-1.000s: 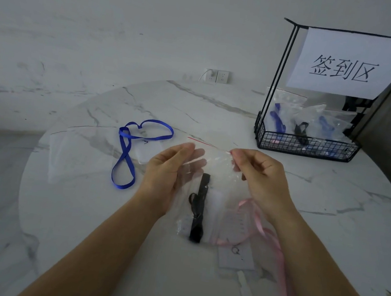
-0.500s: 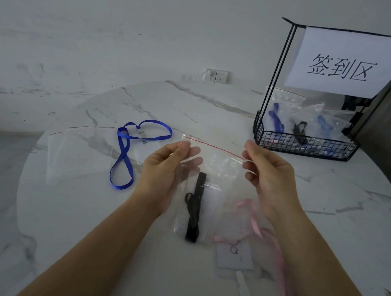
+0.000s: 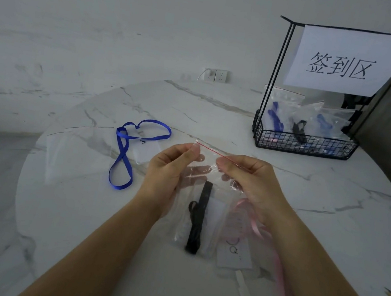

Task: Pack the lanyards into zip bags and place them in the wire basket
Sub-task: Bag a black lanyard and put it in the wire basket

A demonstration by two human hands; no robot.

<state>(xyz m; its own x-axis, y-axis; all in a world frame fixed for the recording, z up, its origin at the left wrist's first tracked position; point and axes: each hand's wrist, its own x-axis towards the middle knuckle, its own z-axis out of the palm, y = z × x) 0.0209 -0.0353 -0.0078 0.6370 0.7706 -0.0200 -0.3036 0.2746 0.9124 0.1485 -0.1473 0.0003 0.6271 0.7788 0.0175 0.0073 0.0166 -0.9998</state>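
Note:
A clear zip bag (image 3: 207, 174) with a red seal line hangs in front of me with a black lanyard (image 3: 198, 219) inside it. My left hand (image 3: 169, 169) pinches the bag's top left corner. My right hand (image 3: 250, 177) pinches the seal strip a little right of it. A blue lanyard (image 3: 127, 150) lies loose on the table to the left, with a clear card holder beside it. A pink lanyard (image 3: 271, 264) with a white card lies under my right forearm. The black wire basket (image 3: 304, 143) stands at the far right with several filled bags.
An empty clear zip bag (image 3: 74, 151) lies flat at the left of the round marble table (image 3: 218, 116). A paper sign (image 3: 345, 60) hangs on the basket's tall frame. A wall socket (image 3: 215, 75) sits behind the table. A dark chair back is at the far right.
My right hand has slid left along the red seal strip, towards my left hand. The left hand has closed from flat fingers into a pinch on the bag's top corner.

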